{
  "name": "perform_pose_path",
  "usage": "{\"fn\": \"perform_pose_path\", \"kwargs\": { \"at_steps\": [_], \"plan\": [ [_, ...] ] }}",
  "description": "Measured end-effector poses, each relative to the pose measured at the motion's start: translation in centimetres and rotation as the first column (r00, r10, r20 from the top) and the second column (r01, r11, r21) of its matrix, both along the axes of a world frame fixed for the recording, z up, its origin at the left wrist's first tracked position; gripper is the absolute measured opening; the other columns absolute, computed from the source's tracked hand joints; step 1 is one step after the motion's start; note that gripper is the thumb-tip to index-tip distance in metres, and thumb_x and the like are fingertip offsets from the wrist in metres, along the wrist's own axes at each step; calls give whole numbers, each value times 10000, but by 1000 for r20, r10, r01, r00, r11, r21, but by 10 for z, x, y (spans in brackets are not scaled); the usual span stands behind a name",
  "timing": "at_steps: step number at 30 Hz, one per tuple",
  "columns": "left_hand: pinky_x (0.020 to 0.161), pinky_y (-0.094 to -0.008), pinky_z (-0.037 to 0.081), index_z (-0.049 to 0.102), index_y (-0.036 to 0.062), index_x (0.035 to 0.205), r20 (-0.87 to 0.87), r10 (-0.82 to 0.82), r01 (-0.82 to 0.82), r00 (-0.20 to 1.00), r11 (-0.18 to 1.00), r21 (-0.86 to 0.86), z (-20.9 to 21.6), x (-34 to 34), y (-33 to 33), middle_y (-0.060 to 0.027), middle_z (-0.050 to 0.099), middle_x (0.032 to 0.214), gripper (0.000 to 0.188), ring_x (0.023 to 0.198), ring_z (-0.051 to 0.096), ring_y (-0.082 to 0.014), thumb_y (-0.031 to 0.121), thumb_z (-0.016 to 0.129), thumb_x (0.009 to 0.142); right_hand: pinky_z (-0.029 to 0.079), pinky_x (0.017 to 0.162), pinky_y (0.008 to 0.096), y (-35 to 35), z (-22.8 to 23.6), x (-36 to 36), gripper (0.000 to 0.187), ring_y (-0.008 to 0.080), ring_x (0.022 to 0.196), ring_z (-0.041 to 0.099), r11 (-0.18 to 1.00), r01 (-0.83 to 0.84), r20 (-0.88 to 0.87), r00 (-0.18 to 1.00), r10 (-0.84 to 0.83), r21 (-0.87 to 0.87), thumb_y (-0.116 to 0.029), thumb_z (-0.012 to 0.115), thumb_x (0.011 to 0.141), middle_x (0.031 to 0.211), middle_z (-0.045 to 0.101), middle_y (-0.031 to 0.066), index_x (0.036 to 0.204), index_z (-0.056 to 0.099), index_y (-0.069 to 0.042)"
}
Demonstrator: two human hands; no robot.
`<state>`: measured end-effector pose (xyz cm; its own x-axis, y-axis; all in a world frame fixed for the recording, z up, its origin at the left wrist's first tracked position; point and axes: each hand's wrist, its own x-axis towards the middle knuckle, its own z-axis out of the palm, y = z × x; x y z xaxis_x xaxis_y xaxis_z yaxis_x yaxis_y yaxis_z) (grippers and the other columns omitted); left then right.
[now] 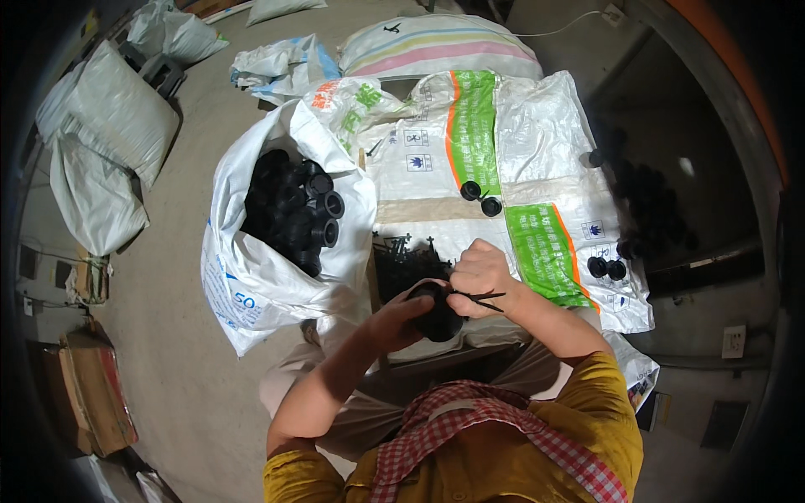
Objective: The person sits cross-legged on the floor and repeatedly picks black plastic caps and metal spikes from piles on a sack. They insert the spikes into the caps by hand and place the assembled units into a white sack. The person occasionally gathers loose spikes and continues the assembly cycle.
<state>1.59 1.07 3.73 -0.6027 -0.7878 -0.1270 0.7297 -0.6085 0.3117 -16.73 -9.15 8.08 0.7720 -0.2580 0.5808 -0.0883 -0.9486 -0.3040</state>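
Note:
My left hand (394, 322) is wrapped round a black cup-shaped plastic part (443, 324) held over my lap, at the table's near edge. Close against it, my right hand (481, 273) is closed with its fingers pinched on thin black plastic strips (490, 303) that stick out to the right. Where the strips meet the cup-shaped part is hidden by my fingers. Just beyond my hands lies a heap of small black stick-like pieces (404, 267). To the left, an open white woven sack (225, 251) holds several black round flanged parts (293, 205).
Flattened white and green sacks (545, 151) cover the table. Black round caps (480, 198) lie on them, with another pair (606, 268) at the right. A full striped sack (436, 50) stands behind. At far left are white sacks (117, 109) and a cardboard box (96, 386).

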Motion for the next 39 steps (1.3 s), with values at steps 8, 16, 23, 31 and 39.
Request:
{"fn": "perform_pose_path", "kwargs": {
  "at_steps": [8, 16, 23, 31, 39],
  "plan": [
    [936, -377, 429, 392, 84, 1301, 743, 314, 204, 591, 833, -514, 8, 6, -11, -97, 497, 1185, 702, 1087, 520, -228, 219, 798, 744, 306, 527, 349, 13, -18, -9, 346, 233, 484, 430, 914, 64, 45, 995, -89, 401, -253, 568, 855, 542, 456, 41, 561, 475, -95],
    [941, -467, 429, 415, 78, 1258, 505, 844, 524, 177, 354, -775, 13, -7, -16, -174, 481, 1187, 768, 1095, 483, -402, 157, 826, 613, 363, 484, 333, 37, -60, -19, 401, 179, 437, 436, -685, -67, -98, 975, -199, 726, -360, 468, 933, 498, 478, 36, 609, 536, -133],
    [876, -466, 462, 553, 97, 1120, 194, 981, 659, 29, 127, -742, 42, 10, -20, -138, 494, 1176, 620, 1050, 509, -376, 168, 817, 564, 410, 566, 300, 74, -39, 7, 442, 183, 460, 422, -614, -771, 162, 637, -754, 170, -375, 413, 933, 445, 431, 32, 568, 482, -135],
    [842, -394, 479, 561, 82, 1140, 634, 770, 400, 71, 561, -725, 19, 1, -19, -111, 561, 1095, 471, 944, 580, -282, 101, 730, 702, 378, 568, 251, 59, -60, 16, 278, 108, 620, 472, 63, -172, 156, 609, -778, 983, -285, 524, 967, 730, 527, 13, 965, 634, -29],
    [793, -279, 473, 557, 28, 1144, 346, -65, 68, 936, 998, 4, -3, 0, -16, -23, 586, 973, 380, 897, 563, -115, 187, 683, 822, 496, 656, 335, 19, -35, -9, 225, 263, 717, 590, 893, -32, 298, 948, -116, 449, 36, 682, 735, 781, 576, 98, 933, 595, -26]
  ]
}}
